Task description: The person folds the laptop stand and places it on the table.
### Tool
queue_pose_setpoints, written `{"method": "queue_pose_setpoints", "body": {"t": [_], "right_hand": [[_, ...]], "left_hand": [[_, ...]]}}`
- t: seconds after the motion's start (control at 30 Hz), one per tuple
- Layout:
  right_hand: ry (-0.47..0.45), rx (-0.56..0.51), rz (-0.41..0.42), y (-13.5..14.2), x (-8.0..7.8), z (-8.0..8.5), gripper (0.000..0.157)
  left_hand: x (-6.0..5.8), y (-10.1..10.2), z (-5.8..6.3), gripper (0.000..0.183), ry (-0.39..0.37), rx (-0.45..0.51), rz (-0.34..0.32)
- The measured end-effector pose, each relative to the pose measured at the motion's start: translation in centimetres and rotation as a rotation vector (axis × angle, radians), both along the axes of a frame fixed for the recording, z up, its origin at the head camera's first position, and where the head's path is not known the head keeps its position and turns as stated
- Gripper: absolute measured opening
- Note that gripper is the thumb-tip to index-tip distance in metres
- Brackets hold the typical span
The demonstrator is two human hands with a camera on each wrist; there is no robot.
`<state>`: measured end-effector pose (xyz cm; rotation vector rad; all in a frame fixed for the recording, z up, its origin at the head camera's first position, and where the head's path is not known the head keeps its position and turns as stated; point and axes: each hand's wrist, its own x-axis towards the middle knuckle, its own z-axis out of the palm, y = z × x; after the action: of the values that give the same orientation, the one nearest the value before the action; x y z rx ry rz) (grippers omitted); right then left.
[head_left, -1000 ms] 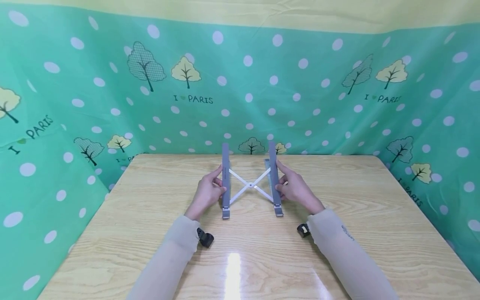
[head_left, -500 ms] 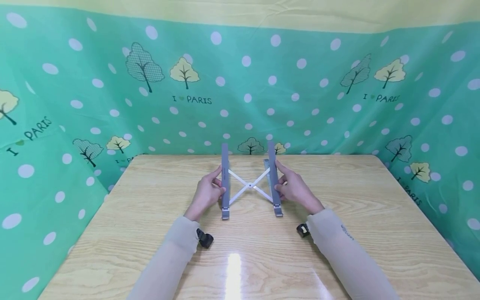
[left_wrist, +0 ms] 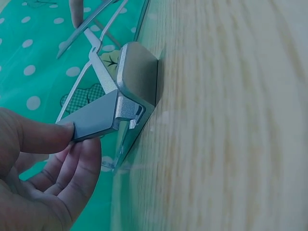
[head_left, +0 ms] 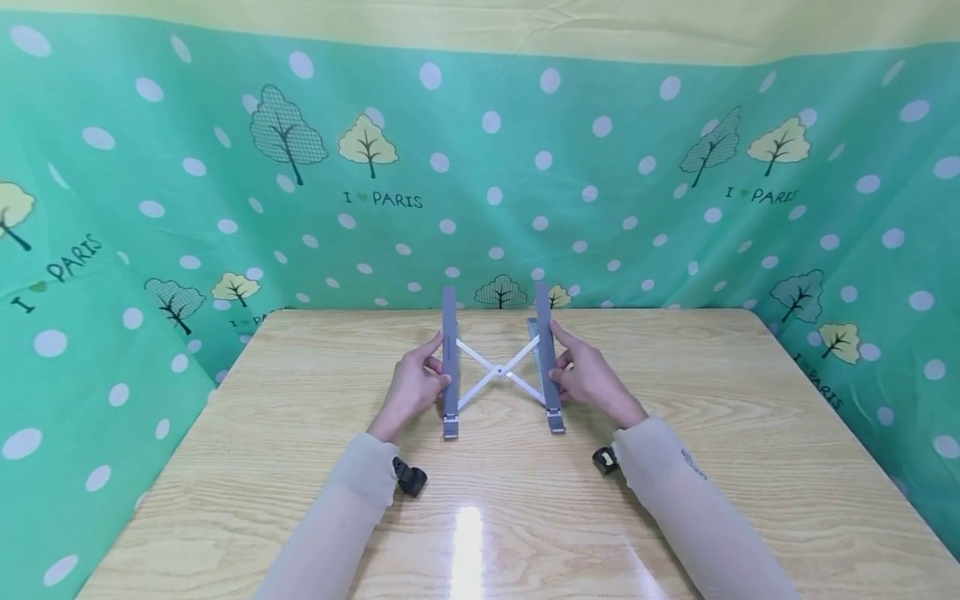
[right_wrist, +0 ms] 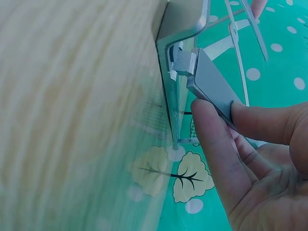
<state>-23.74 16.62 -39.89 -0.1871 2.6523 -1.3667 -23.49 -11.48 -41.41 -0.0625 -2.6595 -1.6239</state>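
A grey folding laptop stand is spread out near the far middle of the table, its two long rails joined by thin silver bars that cross in an X. My left hand pinches the left rail between thumb and fingers. On the opposite side, the right rail is pinched by my right hand, thumb on one face and fingers beneath. Both rails are raised at an angle above flat lower bars, with hinged lips at their near ends. In the wrist views, a bent metal foot lies against the tabletop.
The wooden table runs up to a green dotted cloth hung behind and along both sides. Small black devices are strapped at both wrists, close over the table. A bright light reflection lies on the near tabletop.
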Motion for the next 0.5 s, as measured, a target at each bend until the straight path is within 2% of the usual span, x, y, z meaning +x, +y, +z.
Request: {"method": "queue_pose_setpoints", "body": {"t": [0.5], "right_hand": [[-0.002, -0.001, 0.002, 0.03, -0.04, 0.01, 0.090]], "left_hand": [[-0.09, 0.00, -0.04, 0.085, -0.015, -0.003, -0.006]]}}
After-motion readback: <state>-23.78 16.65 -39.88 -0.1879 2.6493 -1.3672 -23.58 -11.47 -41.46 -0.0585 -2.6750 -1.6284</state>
